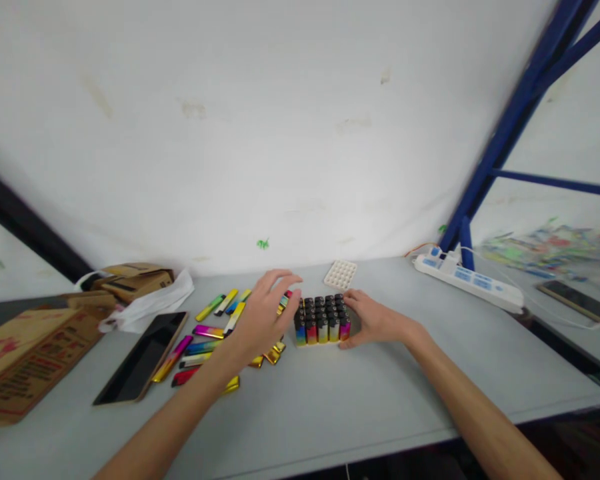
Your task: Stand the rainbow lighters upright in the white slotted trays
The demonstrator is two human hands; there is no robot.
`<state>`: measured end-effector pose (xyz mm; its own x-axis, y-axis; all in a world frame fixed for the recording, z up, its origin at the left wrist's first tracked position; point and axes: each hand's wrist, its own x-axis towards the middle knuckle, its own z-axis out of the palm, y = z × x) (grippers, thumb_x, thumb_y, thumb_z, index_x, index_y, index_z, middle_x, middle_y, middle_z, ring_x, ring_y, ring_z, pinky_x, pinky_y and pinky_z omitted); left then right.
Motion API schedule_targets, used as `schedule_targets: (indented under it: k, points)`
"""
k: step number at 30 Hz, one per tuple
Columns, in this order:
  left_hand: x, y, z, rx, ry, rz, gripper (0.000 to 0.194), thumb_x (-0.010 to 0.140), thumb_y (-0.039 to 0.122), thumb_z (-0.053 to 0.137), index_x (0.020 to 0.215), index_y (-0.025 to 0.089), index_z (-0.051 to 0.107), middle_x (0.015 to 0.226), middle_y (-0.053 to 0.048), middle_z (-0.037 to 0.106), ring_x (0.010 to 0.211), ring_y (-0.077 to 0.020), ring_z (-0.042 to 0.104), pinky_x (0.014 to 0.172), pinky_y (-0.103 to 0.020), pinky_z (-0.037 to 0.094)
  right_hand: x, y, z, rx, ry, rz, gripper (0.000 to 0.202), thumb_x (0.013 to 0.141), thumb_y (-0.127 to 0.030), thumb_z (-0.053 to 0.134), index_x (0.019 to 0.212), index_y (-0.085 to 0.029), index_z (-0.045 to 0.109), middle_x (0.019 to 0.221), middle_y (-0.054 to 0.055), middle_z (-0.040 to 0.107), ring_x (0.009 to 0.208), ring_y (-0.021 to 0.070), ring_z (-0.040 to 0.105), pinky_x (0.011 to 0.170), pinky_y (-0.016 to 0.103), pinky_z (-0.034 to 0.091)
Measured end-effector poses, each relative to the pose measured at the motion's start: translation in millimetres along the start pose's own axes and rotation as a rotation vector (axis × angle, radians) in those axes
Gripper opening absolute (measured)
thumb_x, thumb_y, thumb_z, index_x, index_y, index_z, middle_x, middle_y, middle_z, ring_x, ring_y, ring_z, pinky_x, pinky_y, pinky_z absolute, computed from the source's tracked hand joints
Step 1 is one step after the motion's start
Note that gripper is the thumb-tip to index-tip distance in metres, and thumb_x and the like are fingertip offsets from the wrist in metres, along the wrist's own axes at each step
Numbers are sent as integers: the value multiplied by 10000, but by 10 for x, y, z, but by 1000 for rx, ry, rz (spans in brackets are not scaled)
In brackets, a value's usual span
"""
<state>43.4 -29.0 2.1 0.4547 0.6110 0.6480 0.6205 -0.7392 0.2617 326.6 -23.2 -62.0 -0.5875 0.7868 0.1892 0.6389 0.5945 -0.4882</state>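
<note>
A block of upright lighters [323,320] with black tops and colourful bodies stands in rows on a thin white base, near the middle of the grey table. My right hand [373,320] is at the block's right side, thumb at the near corner and fingers at the far one, touching it. Above the left end of the block is my left hand [267,313], its fingers apart and curved, with nothing seen in them. Several loose lighters, such as a purple and yellow one [173,359], lie spread to the left, partly hidden by my left hand and forearm.
A white tray with round holes [341,274] lies behind the block. At the left are a dark tablet [141,358], a white plastic bag [153,303] and cardboard boxes [35,353]. A white power strip [467,281] with cables is at the back right, beside a blue frame [510,120].
</note>
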Motion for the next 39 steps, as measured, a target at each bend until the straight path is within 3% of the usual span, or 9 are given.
schedule_targets:
  k: [3, 8, 13, 18, 22, 27, 32, 35, 39]
  points:
    - [196, -240, 93, -31, -40, -114, 196, 965, 215, 495, 1015, 164, 678, 1039, -94, 686, 1037, -221, 646, 1002, -380, 487, -121, 111, -153, 0, -59, 119, 839, 599, -530, 900, 1291, -162, 601, 1247, 138, 549, 1153, 332, 527, 1069, 503, 438]
    - [574, -442, 624, 52, -366, -198, 255, 944, 220, 521, 1133, 159, 681, 1069, -103, 688, 1040, -219, 655, 993, -353, 486, -316, 314, -375, -53, -101, 277, 797, 547, -531, 921, 1219, -184, 665, 1207, 130, 570, 1156, 352, 536, 1078, 513, 424]
    - [841, -243, 1199, 93, -527, -212, 437, 880, 485, 639, 1217, 207, 654, 1158, -150, 653, 1113, -318, 636, 949, -446, 513, -488, 530, -520, -73, -87, 413, 818, 536, -542, 911, 1242, -205, 672, 1221, 135, 591, 1162, 365, 557, 1079, 501, 430]
    - [965, -52, 1469, 176, -582, -274, 439, 833, 374, 679, 1210, 155, 631, 1235, -230, 618, 1220, -397, 565, 940, -487, 498, -613, 678, -604, -122, -56, 511, 812, 545, -576, 882, 1223, -176, 681, 1213, 155, 607, 1125, 364, 580, 1039, 481, 463]
    - [977, -114, 1288, 178, -559, -314, 449, 832, 387, 644, 1210, 150, 602, 1182, -213, 658, 1147, -366, 607, 907, -431, 499, -658, 689, -665, -177, -77, 566, 746, 570, -589, 861, 1158, -161, 698, 1104, 153, 630, 1047, 356, 605, 973, 468, 497]
    - [714, -209, 508, 129, -545, -343, 366, 834, 417, 614, 1126, 197, 603, 1057, -103, 717, 979, -264, 665, 807, -323, 491, -608, 669, -695, -135, -79, 510, 638, 617, -557, 841, 1095, -158, 703, 1010, 116, 663, 937, 314, 627, 887, 422, 526]
    - [163, 23, -141, -48, -686, -280, 309, 788, 440, 680, 1019, 242, 625, 1058, -46, 708, 979, -254, 652, 829, -328, 476, -348, 668, -543, -95, 5, 468, 565, 677, -575, 800, 1051, -163, 699, 972, 87, 711, 875, 294, 637, 801, 382, 532]
    - [-94, 173, -138, -200, -707, -151, 281, 797, 379, 710, 1028, 240, 629, 1157, -55, 677, 1115, -258, 615, 981, -359, 449, -134, 654, -373, -68, 91, 389, 575, 719, -555, 784, 1092, -130, 676, 1031, 111, 706, 874, 278, 637, 807, 374, 531]
    - [-260, 184, 142, -264, -649, -77, 233, 799, 289, 739, 991, 222, 625, 1262, -94, 631, 1234, -274, 567, 1065, -395, 435, 99, 627, -160, -32, 186, 275, 526, 778, -539, 757, 1063, -106, 667, 969, 117, 678, 809, 246, 612, 765, 367, 527]
